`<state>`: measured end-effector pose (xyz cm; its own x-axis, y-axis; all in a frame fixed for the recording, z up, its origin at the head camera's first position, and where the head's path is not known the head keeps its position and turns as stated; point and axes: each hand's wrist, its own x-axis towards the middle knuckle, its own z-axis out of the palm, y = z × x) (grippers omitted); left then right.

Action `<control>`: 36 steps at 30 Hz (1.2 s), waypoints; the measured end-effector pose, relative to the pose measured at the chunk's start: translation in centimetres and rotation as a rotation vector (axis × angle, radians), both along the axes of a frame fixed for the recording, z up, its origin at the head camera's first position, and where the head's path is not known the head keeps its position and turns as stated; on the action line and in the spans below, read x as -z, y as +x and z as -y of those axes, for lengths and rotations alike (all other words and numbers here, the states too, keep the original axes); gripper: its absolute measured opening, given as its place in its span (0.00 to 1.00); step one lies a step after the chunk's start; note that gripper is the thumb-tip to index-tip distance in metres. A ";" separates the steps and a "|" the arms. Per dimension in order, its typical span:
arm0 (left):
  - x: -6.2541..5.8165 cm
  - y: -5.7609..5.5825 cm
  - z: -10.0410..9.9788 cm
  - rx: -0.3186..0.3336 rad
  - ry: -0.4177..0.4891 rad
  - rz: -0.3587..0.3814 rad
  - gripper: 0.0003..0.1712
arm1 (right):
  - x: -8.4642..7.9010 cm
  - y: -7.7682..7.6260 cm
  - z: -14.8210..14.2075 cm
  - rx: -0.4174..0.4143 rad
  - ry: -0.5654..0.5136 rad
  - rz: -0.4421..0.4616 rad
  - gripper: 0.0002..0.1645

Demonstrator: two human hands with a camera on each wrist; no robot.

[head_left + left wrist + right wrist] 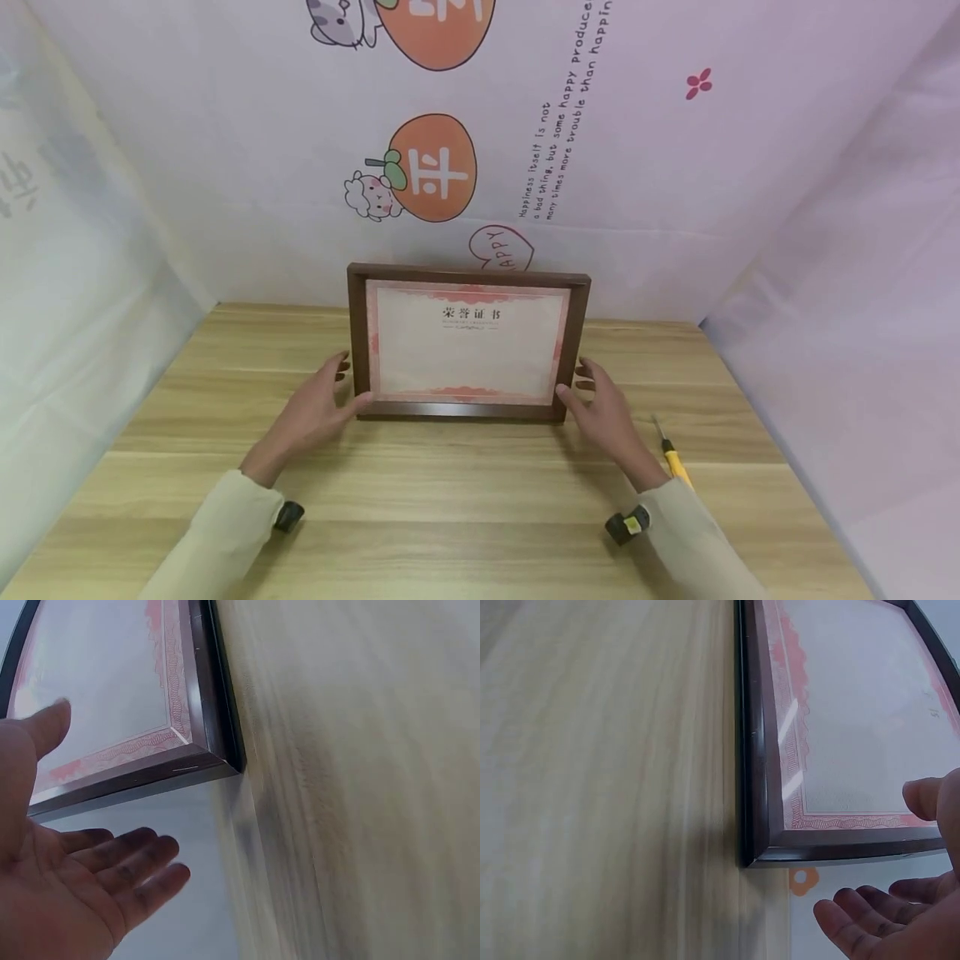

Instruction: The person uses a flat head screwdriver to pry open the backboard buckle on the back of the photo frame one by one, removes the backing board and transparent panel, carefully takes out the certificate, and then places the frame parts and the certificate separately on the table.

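Note:
A brown picture frame (pixel 471 411) stands upright at the back of the table, holding a certificate (pixel 468 358) with a pink border and Chinese characters. On its left side is my left hand (pixel 315 408), thumb in front of the frame and fingers spread past its edge. The left wrist view shows a gap between those fingers and the frame's lower corner (pixel 217 759). My right hand (pixel 603 412) mirrors this at the right side. Its thumb (pixel 922 798) overlaps the certificate in the right wrist view, while the other fingers (pixel 855 922) extend below the frame, apart from it.
A screwdriver with a yellow handle (pixel 677 467) lies on the wooden table (pixel 450 517), right of the right forearm. Behind the table hangs a white printed cloth (pixel 637 167) with orange fruit drawings and English text. Pale cloth also hangs along both sides.

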<state>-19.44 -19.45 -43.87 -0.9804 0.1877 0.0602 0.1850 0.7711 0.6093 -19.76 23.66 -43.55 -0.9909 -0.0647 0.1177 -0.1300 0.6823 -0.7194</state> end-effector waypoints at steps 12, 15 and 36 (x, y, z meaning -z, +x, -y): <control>-0.9 -2.0 -0.5 0.034 0.160 0.020 0.33 | -0.7 -2.1 0.8 0.044 -0.073 0.023 0.36; -1.0 -2.2 -0.3 0.023 0.159 0.007 0.30 | -0.8 -2.3 0.9 0.056 -0.091 0.019 0.34; -0.7 -2.1 -0.8 -0.025 0.141 -0.120 0.24 | -0.7 -2.6 0.7 0.033 -0.073 -0.054 0.22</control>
<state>-21.51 -18.63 -43.15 -0.9688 0.1451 0.2011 0.2451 0.6850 0.6861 -22.38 22.99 -42.89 -0.9845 -0.0209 0.1743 -0.1480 0.6327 -0.7601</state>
